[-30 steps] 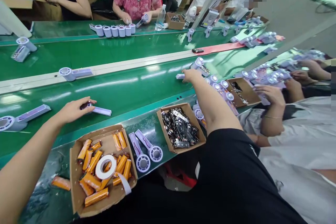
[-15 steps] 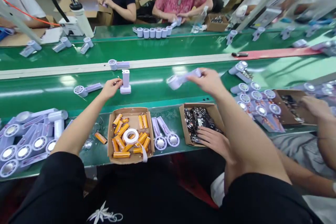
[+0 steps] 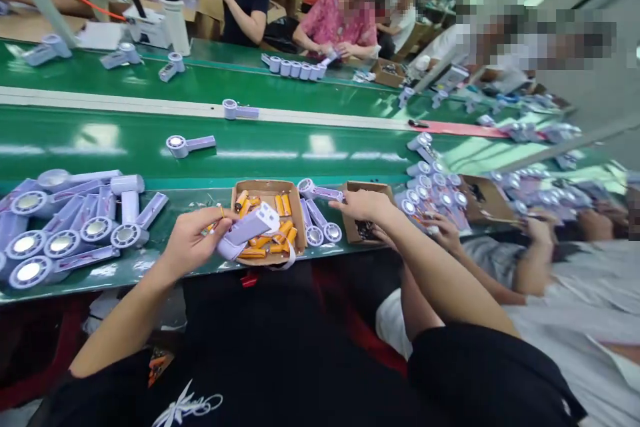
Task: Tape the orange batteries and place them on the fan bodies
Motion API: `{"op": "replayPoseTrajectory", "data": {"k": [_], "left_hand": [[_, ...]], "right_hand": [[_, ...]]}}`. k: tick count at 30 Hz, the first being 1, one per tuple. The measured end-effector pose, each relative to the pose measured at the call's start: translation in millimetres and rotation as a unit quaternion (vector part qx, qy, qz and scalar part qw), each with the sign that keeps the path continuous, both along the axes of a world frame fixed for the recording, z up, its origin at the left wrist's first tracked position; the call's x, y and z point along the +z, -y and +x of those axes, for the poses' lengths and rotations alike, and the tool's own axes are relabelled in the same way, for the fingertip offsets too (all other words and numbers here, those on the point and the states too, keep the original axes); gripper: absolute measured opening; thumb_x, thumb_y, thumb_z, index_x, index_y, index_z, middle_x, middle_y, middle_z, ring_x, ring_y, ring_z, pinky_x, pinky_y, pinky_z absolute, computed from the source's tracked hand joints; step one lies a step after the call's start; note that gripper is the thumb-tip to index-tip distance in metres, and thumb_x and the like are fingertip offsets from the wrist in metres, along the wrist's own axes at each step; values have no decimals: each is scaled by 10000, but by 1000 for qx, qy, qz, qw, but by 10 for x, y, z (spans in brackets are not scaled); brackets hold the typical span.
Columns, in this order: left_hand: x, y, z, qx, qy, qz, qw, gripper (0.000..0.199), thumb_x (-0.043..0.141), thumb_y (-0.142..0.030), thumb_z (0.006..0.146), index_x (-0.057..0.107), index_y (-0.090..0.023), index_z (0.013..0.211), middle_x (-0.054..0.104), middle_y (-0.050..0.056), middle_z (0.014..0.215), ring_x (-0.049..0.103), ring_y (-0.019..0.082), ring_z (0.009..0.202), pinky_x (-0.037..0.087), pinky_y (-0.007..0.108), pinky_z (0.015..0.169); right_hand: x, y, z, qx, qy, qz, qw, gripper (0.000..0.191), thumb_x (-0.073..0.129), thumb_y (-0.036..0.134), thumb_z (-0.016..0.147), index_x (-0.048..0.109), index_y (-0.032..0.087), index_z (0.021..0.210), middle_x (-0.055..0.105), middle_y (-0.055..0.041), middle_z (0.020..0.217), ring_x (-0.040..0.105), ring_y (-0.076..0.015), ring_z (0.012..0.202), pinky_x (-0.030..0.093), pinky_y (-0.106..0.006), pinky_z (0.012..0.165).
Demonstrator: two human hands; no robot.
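Note:
My left hand (image 3: 196, 240) is closed in a pinch at the round end of a lavender handheld fan housing (image 3: 250, 225), with thin wires near the fingertips. This fan housing is tilted over a cardboard box (image 3: 240, 188) of orange cylindrical batteries (image 3: 283, 205). My right hand (image 3: 367, 207) grips the handle end of another fan housing (image 3: 320, 192), its round head pointing left. Below that one, two fan housings (image 3: 323, 227) lie side by side on the bench. White tape in the battery box is mostly hidden by the left-hand fan housing; a loose strip hangs over the front edge.
Many fan housings (image 3: 63, 240) are piled at left. A single fan housing (image 3: 190, 144) lies on the green belt (image 3: 260, 160). To the right stand a box of small dark parts (image 3: 360, 235) and more housings (image 3: 435, 187). A co-worker's hand (image 3: 445, 230) is nearby; others sit opposite.
My left hand has come back from the belt with its fan housing, now over the battery box. My right hand has brought its fan housing nearer, above the two lying ones. The view has turned.

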State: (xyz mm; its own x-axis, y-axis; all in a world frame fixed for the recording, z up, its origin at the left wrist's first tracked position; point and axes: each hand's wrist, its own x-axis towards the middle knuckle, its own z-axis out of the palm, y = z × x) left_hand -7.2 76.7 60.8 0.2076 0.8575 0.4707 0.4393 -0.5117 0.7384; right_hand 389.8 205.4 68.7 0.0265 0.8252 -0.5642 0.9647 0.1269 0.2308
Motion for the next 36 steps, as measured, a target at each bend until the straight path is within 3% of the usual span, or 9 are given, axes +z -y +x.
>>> {"op": "replayPoseTrajectory", "data": {"k": [6,10,13,15,17,21,25,30,36], "left_hand": [[-288,129,41,-15,-53,54,997,310,558,-321,1122,810,-197,994,850,45,889,783,167,763,587,248,746],[-304,175,100,-17,-96,99,990,324,515,-312,1137,757,-199,954,831,60,853,789,185,756,590,271,731],[-273,220,147,-19,-80,112,990,268,508,-280,1132,721,-208,985,836,56,870,797,182,753,595,275,718],[-249,249,203,-24,-65,106,992,240,505,-280,1132,705,-217,1015,844,47,883,802,176,750,599,274,703],[-227,272,274,-39,-43,97,994,233,495,-286,1139,695,-223,1039,857,42,910,815,172,779,614,273,722],[-198,298,395,-61,20,69,996,242,477,-284,1154,698,-222,1080,871,49,954,829,171,821,632,274,756],[-188,323,440,-63,32,30,997,268,478,-319,1163,718,-225,1087,870,60,954,825,182,801,634,287,731],[-183,354,467,-70,41,28,996,253,480,-308,1168,709,-232,1091,873,54,979,832,182,832,635,285,738],[-139,328,473,-121,132,11,984,247,539,-356,1166,749,-241,1108,866,96,1159,826,230,1127,672,409,998]], "right_hand": [[-66,277,98,-26,5,-65,998,747,500,752,1049,743,143,1408,760,-263,1427,741,-425,1332,554,-513,1109],[96,428,240,-67,33,60,995,809,515,814,1010,733,135,1392,780,-301,1323,758,-480,1246,570,-580,1021],[243,686,246,-67,-88,180,977,710,586,816,973,787,190,1241,823,-192,977,797,-388,920,595,-477,825],[297,955,107,-6,-293,223,930,666,628,818,958,783,229,1228,757,-72,770,722,-273,684,553,-371,669],[304,1237,-136,73,-497,204,840,673,694,814,937,758,245,1290,677,15,668,611,-186,542,480,-299,554],[243,1551,-627,115,-656,176,725,633,830,714,905,754,236,1313,596,73,596,493,-125,453,431,-264,484],[185,1542,-779,100,-681,220,691,466,870,627,906,825,219,1127,606,57,573,478,-115,434,449,-259,470],[178,1540,-761,110,-670,242,693,338,861,535,934,858,204,1003,664,25,583,544,-122,459,458,-241,469],[122,1571,-651,193,-668,311,647,289,826,331,932,834,285,1217,642,60,562,582,-147,452,500,-263,486]]}}
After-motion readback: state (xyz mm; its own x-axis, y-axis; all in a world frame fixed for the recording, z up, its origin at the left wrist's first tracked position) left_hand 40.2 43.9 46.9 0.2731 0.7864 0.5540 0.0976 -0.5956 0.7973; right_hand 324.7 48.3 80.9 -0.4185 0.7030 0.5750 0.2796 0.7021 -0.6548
